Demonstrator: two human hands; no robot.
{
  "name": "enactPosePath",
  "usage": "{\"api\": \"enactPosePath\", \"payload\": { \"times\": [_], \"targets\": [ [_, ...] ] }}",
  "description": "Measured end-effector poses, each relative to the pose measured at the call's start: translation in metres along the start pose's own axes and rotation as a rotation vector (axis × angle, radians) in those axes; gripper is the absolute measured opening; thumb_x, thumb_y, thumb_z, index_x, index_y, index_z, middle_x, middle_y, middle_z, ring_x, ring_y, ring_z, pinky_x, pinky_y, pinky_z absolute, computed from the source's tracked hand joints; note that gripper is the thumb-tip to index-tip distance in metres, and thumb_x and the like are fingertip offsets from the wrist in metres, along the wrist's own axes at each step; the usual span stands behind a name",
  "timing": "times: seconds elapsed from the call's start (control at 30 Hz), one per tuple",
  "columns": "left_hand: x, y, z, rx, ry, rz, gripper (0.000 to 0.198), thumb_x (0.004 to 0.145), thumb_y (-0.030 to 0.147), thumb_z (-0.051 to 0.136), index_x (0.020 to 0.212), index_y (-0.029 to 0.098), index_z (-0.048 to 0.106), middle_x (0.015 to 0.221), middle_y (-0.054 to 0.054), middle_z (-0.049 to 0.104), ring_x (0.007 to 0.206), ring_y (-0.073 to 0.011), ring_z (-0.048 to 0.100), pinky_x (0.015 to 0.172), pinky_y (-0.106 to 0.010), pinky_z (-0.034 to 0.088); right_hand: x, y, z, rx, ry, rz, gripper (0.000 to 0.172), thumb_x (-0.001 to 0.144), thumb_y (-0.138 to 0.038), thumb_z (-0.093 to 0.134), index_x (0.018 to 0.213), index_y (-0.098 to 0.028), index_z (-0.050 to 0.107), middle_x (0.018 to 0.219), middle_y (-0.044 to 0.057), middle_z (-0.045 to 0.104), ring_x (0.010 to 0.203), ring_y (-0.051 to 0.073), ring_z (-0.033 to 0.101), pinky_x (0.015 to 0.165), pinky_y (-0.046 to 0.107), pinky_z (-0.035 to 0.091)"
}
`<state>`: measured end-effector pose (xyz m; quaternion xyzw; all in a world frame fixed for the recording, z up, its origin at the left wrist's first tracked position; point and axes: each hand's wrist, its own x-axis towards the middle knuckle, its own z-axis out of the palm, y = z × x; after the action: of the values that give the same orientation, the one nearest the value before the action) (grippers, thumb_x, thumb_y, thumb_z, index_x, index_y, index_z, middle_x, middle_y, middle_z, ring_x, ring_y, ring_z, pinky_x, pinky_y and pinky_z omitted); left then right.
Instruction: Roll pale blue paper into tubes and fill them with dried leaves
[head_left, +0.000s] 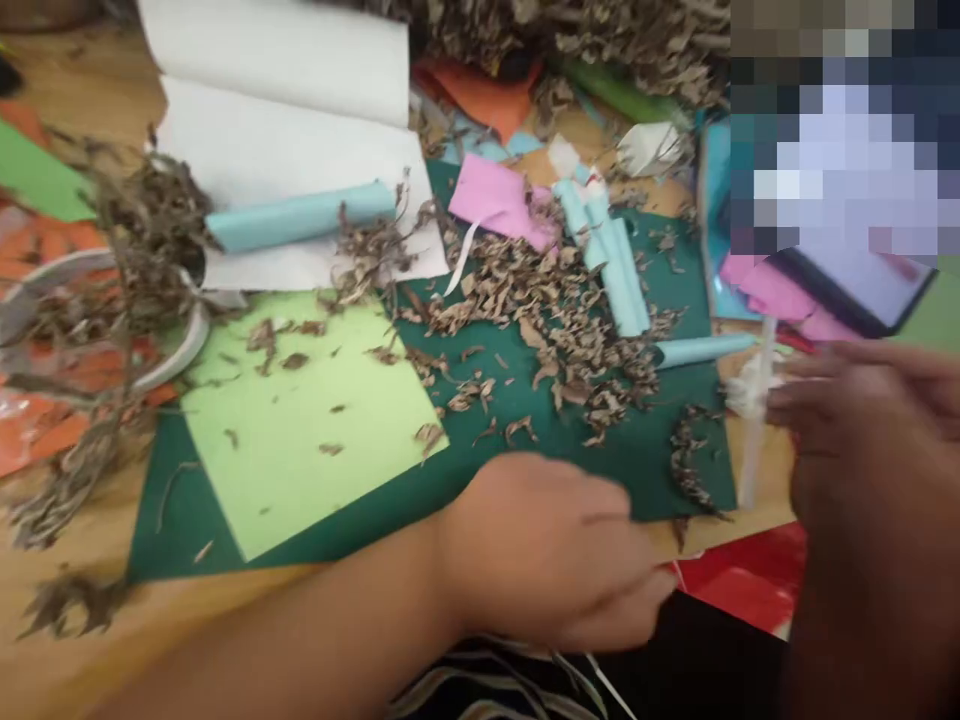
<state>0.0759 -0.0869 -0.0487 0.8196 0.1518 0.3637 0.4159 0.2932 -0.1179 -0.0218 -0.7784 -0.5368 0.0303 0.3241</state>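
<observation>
The left hand [555,555] is curled up like a fist, with its back facing up. It is near the close edge of a dark green sheet [390,520]. I can't tell if anything is tucked inside it. The right hand [877,430] is blurry. Its fingertips are at a clear strip [754,440], which stands out past the right edge of the dark green sheet. I can't tell if the fingers are gripping the strip or just touching it. A white crumpled bit [739,390] is right beside the strip.

Below the two hands, a shiny red wrapper [750,575] lies between them. A thin blue roll [705,350] points toward the right hand. Next to it, lots of dry leaves [540,320] are spread on the dark green sheet. A folded blue paper [611,260] and a pink paper [487,195] lie by the leaves.

To the left, a light green paper [300,480] lies on the dark green sheet, with a few leaf bits on it. Past that is a white paper [300,120] with a fat blue roll [300,215] on top.

At the far left, more dry stems and leaves lie over a white ring [180,350] and orange paper [52,430]. Everything is on a wooden table [45,680].
</observation>
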Motion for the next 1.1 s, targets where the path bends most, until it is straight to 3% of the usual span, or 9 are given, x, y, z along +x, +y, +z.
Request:
{"api": "enactPosePath", "payload": {
  "times": [0.13,0.27,0.47,0.6,0.7,0.8,0.9,0.97,1.1],
  "targets": [
    [0.003,-0.004,0.004,0.191,-0.086,0.132,0.037,0.079,0.032,0.039,0.045,0.017,0.042,0.042,0.002,0.041,0.041,-0.01,0.035,0.04,-0.026,0.019,0.015,-0.026,0.016,-0.307,-0.311,-0.192,0.022,0.074,-0.033,0.048,0.09,-0.021,0.059,0.083,0.006,0.06,0.074,0.019,0.055,0.06,0.032,0.044],
    [0.006,-0.005,0.003,0.265,-0.107,0.154,0.037,0.08,0.032,0.038,0.046,0.017,0.043,0.042,0.002,0.042,0.042,-0.0106,0.037,0.041,-0.026,0.02,0.015,-0.033,0.035,-0.377,-0.332,-0.28,0.024,0.076,-0.028,0.048,0.096,-0.019,0.057,0.089,0.005,0.06,0.082,0.019,0.054,0.068,0.031,0.044],
    [0.003,-0.003,0.003,0.377,-0.088,0.176,0.039,0.081,0.033,0.035,0.047,0.017,0.047,0.045,0.001,0.045,0.044,-0.0101,0.041,0.042,-0.025,0.025,0.018,-0.03,0.045,-0.49,-0.416,-0.416,0.017,0.076,-0.025,0.047,0.083,-0.019,0.06,0.083,0.005,0.059,0.077,0.02,0.053,0.068,0.033,0.043],
    [0.001,0.002,0.003,0.432,-0.084,0.128,0.036,0.082,0.034,0.032,0.061,0.017,0.056,0.056,0.0,0.054,0.052,-0.0108,0.049,0.047,-0.025,0.033,0.006,-0.031,0.048,-0.246,-0.188,-0.476,0.015,0.074,-0.025,0.049,0.081,-0.016,0.059,0.083,0.007,0.057,0.081,0.019,0.052,0.074,0.033,0.043],
    [0.0,0.01,0.0,0.381,-0.035,0.109,0.03,0.081,0.033,0.035,0.071,0.017,0.058,0.065,-0.002,0.059,0.061,-0.0117,0.053,0.055,-0.024,0.039,-0.017,-0.039,0.057,0.025,0.049,-0.387,0.014,0.072,-0.026,0.052,0.08,-0.017,0.058,0.083,0.006,0.056,0.079,0.017,0.052,0.069,0.032,0.044],
    [0.007,0.016,-0.013,0.161,0.253,-0.023,0.023,0.081,0.031,0.036,0.079,0.016,0.054,0.073,-0.004,0.059,0.067,-0.0113,0.053,0.061,-0.024,0.042,-0.041,-0.053,0.065,0.362,0.146,-0.222,0.014,0.07,-0.026,0.054,0.083,-0.02,0.057,0.086,0.005,0.053,0.073,0.015,0.05,0.061,0.029,0.043],
    [0.026,0.014,-0.044,-0.015,0.576,-0.28,0.026,0.082,0.032,0.03,0.087,0.015,0.049,0.077,-0.004,0.056,0.066,-0.0111,0.053,0.058,-0.024,0.043,-0.058,-0.067,0.066,0.784,0.106,-0.049,0.014,0.068,-0.025,0.055,0.082,-0.021,0.057,0.09,0.004,0.051,0.069,0.012,0.047,0.06,0.027,0.04],
    [0.041,0.008,-0.074,0.126,0.553,-0.431,0.029,0.08,0.036,0.032,0.089,0.015,0.049,0.081,-0.006,0.056,0.072,-0.0139,0.053,0.062,-0.027,0.044,-0.064,-0.074,0.062,1.002,0.056,0.03,0.013,0.069,-0.027,0.053,0.079,-0.02,0.057,0.088,0.003,0.051,0.064,0.01,0.045,0.058,0.027,0.038],
    [0.062,-0.01,-0.124,0.886,0.222,-0.641,0.038,0.071,0.044,0.044,0.098,0.018,0.053,0.106,-0.012,0.05,0.099,-0.0305,0.044,0.08,-0.047,0.035,-0.07,-0.08,0.049,1.169,0.039,0.069,0.016,0.071,-0.031,0.047,0.076,-0.019,0.056,0.075,0.002,0.05,0.052,0.008,0.039,0.047,0.025,0.032]
  ]
}}
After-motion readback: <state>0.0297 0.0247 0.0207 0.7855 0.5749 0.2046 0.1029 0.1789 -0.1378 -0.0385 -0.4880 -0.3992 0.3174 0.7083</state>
